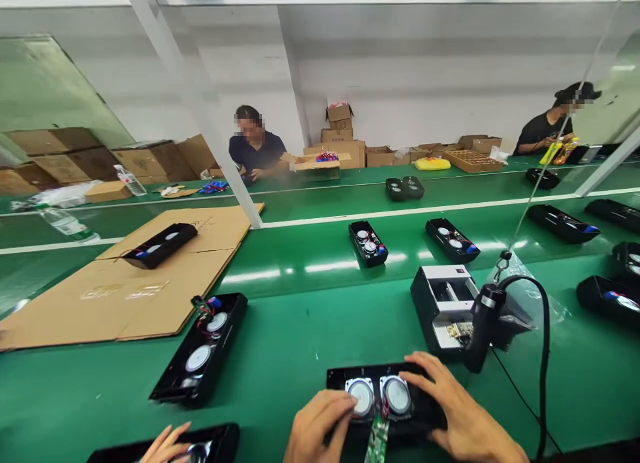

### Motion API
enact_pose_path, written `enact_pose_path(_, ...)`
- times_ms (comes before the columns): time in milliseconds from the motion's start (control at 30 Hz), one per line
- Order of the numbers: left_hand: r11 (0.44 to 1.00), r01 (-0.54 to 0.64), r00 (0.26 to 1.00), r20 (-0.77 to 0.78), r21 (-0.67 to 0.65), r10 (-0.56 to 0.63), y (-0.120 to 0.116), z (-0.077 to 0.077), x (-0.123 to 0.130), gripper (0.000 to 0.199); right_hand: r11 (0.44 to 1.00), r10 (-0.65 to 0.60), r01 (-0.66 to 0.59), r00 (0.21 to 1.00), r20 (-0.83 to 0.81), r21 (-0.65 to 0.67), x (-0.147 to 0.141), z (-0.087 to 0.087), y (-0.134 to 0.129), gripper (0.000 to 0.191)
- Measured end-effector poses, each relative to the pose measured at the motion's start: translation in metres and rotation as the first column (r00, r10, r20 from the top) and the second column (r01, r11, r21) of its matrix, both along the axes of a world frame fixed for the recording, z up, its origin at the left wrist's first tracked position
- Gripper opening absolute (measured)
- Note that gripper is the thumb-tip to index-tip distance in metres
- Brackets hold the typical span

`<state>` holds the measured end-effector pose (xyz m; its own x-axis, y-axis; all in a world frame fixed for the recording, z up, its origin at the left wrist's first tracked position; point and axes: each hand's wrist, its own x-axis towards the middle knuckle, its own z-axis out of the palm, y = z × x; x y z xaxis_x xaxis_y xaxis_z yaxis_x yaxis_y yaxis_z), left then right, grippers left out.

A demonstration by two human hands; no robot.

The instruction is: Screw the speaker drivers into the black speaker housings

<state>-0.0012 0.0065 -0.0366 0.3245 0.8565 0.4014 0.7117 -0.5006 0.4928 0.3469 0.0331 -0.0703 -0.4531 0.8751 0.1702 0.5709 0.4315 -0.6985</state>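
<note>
Left hand (320, 426): fingers bent, fingertips at the left speaker (361, 397); pinching or just touching, can't tell. Right hand (457, 409): fingers and thumb spread across the right part of the black case (426, 413), one fingertip by the right speaker (397, 395); firm grip or light rest, can't tell.

Black case: lies cavity-up on the green bench (300, 329), between both hands. Holds both speakers side by side, wires between; green circuit board (377, 443) reaching over the near side.

Second case (173, 376): sits slanted to the left, well apart. Holds two white speakers, plus a blue part and a board at the far end.

Third case (170, 251): on the cardboard sheet (135, 309), white speaker and blue part inside. Middle case (373, 257), farther back: two speakers, blue part.

Bottom left: co-worker's hand (167, 444) over another case (227, 443), partly cut off.

Behind: carton (306, 165) with red and blue pieces (327, 156); to its right, shallow divided tray (473, 161), contents too small to tell.
</note>
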Motion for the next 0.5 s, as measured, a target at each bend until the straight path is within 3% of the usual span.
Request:
enact_pose_path(67,0.999,0.034,0.993,0.113,-0.001,-0.034,0.005,-0.012,0.014,0.03,0.999,-0.038,0.037,0.998,0.046,0.019,0.008,0.018,0.004,0.097)
enact_pose_path(167,1.0,0.025,0.987,0.158,0.008,-0.026,0.006,-0.024,0.013,0.022,1.0,-0.019,0.018,1.0,0.014,0.022,-0.01,0.033,-0.005,0.067)
enact_pose_path(300,0.999,0.034,0.997,0.069,-0.03,-0.032,0.004,-0.028,0.011,0.029,0.987,0.093,-0.087,0.995,-0.034,0.132,-0.054,0.023,-0.024,0.057)
enact_pose_path(400,0.998,0.025,0.997,0.076,-0.055,-0.021,0.005,-0.025,0.016,0.025,0.969,-0.007,0.062,0.975,-0.223,0.24,-0.073,0.015,-0.018,0.036)
enact_pose_path(500,0.998,-0.002,0.994,0.112,-0.064,0.009,0.009,-0.022,0.018,0.021,0.975,-0.129,0.185,0.924,-0.36,0.123,-0.077,0.019,0.001,0.027)
